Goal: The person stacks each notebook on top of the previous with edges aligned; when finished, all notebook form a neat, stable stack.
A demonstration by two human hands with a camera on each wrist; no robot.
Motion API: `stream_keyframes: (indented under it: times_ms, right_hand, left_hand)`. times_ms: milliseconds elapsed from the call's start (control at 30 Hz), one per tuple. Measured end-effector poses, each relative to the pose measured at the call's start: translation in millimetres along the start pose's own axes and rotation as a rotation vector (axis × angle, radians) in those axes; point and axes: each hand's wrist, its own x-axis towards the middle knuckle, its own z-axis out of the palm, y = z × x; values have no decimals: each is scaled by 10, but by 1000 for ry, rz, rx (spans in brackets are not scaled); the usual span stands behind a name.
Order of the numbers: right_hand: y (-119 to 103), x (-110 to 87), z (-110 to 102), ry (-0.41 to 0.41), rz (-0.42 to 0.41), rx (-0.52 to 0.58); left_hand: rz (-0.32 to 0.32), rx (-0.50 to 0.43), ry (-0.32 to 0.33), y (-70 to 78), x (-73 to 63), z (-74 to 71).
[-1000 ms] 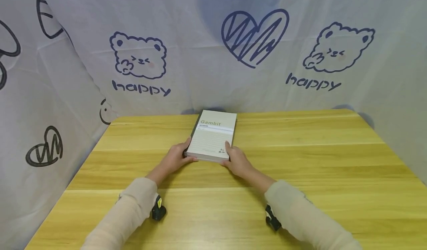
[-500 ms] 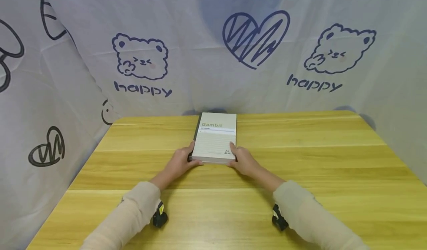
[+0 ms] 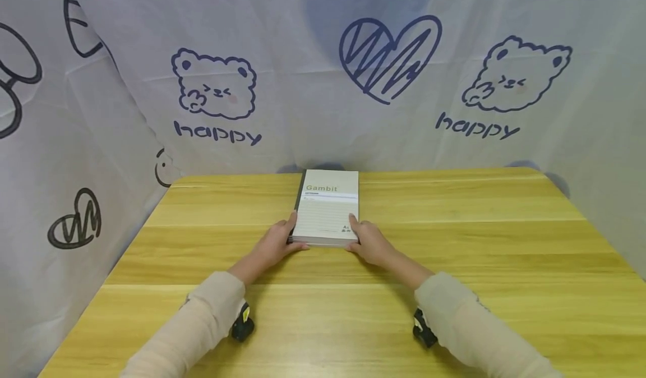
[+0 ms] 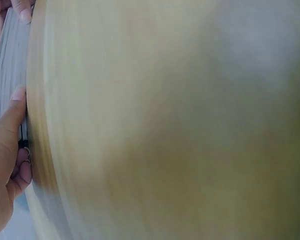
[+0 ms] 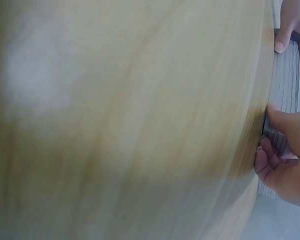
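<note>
A stack of notebooks (image 3: 327, 212) lies at the far edge of the wooden table, its white top cover printed "Gambit" and a dark spine along the left side. At its near left corner, my left hand (image 3: 272, 242) grips the stack. My right hand (image 3: 372, 243) holds the near right corner. In the left wrist view, the left thumb presses the layered page edges (image 4: 12, 65) and the other fingers curl at the side. Much the same grip shows in the right wrist view, where the right hand (image 5: 290, 155) has its thumb against the notebooks' edges (image 5: 287, 75).
The wooden table (image 3: 323, 310) stretches out in front of and to both sides of the stack. Behind it hangs a white curtain (image 3: 303, 109) with bear and heart drawings. A small black camera (image 3: 243, 325) sits under the left sleeve, and another camera (image 3: 425, 328) under the right.
Both hands have turned the stack slightly, its near end shifting to the right, so that it lies straighter. Over the last half second it has hardly moved. Both hands keep their grip.
</note>
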Motion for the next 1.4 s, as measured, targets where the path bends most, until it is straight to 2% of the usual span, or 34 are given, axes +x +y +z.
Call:
stream_keyframes:
  times_ms: [233,467,667,933,1133,1400]
  right_hand:
    - [12,-4,-9,-7,-7,7]
    - [90,-23,-59,-27,-34,-14]
    - [154,-53,-74,-29,-63,-19]
    - [239,-125,-88,-7,-95,7]
    - [316,-212,-139,3,-105,12]
    - [369,-270,-173,6,-126,-6]
  left_hand:
    - [-15,-67,-9,-1,29,-3]
    - [4,-49,15,61,13,36]
    - [8,-74,47,107,-6,87]
    - [-6,-87,40,180,-21,135]
    - [11,-82,42,271,7,188]
    - [47,-84,82,324,3,235]
